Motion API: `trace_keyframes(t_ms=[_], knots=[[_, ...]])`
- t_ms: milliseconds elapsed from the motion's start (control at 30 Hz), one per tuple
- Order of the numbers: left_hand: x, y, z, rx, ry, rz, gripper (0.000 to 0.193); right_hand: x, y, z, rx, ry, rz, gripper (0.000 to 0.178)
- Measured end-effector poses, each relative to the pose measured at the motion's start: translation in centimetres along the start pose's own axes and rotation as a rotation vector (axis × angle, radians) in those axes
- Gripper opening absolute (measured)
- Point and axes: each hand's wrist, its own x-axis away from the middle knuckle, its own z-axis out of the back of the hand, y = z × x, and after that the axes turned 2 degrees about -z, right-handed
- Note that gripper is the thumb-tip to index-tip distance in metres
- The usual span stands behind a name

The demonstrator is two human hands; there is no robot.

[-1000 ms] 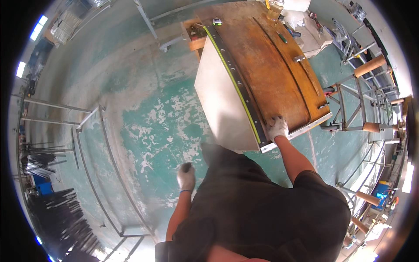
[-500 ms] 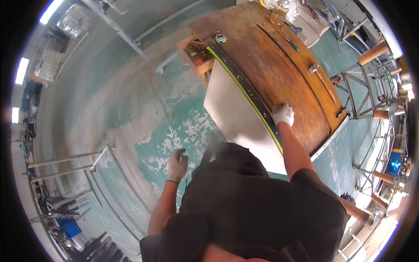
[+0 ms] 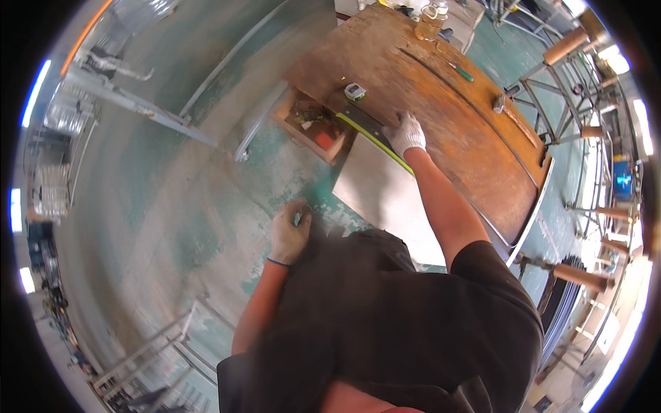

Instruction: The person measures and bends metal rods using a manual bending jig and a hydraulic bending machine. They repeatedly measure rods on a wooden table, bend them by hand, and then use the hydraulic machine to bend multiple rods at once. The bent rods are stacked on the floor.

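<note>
My right hand (image 3: 409,135), in a white knit glove, is at a long dark strip with a bright green edge (image 3: 375,140) along the near side of a brown workbench. Its fingers are bent over the strip; whatever they hold, if anything, is hidden. My right forearm covers part of the strip. A pale flat sheet (image 3: 382,186) juts out past the bench edge on the strip's green side. My left hand (image 3: 290,233), also gloved, hangs over the floor, loosely curled, a gap between thumb and fingers and nothing visible in it. A tape measure (image 3: 355,91) lies near the strip's far end.
Below the bench corner, a wooden drawer (image 3: 313,134) stands open with small items inside. On the workbench (image 3: 454,148) are a green-handled tool (image 3: 461,71), a hammer (image 3: 499,103) and a jar of amber liquid (image 3: 430,24). Metal racks (image 3: 551,103) stand right; a metal frame (image 3: 158,341) stands lower left.
My right hand has moved along the strip toward its far end, nearer the tape measure. My left hand has risen slightly. The view has shifted with my body.
</note>
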Motion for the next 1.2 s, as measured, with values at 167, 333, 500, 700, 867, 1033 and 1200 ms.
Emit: trace_keyframes(t_ms=[167, 333, 500, 700, 867, 1033, 1200], knots=[[-9.6, -3.0, 7.3, -0.135, -0.163, -0.091, 0.04, -4.1, -6.5, -2.0, 0.101, 0.009, -0.096, 0.075], [-16.2, -3.2, 9.7, -0.127, -0.174, -0.226, 0.043, -8.1, -10.8, -4.6, 0.194, -0.065, -0.113, 0.081], [-20.3, -3.1, 9.8, -0.115, -0.253, -0.228, 0.046, -11.2, -11.6, -7.5, 0.33, -0.057, -0.09, 0.066], [-27.8, -2.4, 11.2, -0.24, -0.408, -0.239, 0.054, -12.9, -16.4, -5.0, 0.055, -0.214, -0.061, 0.047], [-35.5, 0.4, 7.8, -0.197, -0.528, -0.392, 0.064, -8.9, -23.0, -1.9, -0.352, -0.662, -0.058, 0.054], [-37.3, -0.7, 4.6, -0.033, -0.642, -0.306, 0.06, -8.9, -23.0, -3.2, -0.777, -0.793, -0.059, 0.059], [-38.4, -1.5, 3.8, -0.101, -0.702, -0.229, 0.056, -7.8, -23.3, -3.5, -0.894, -0.685, -0.451, 0.061]])
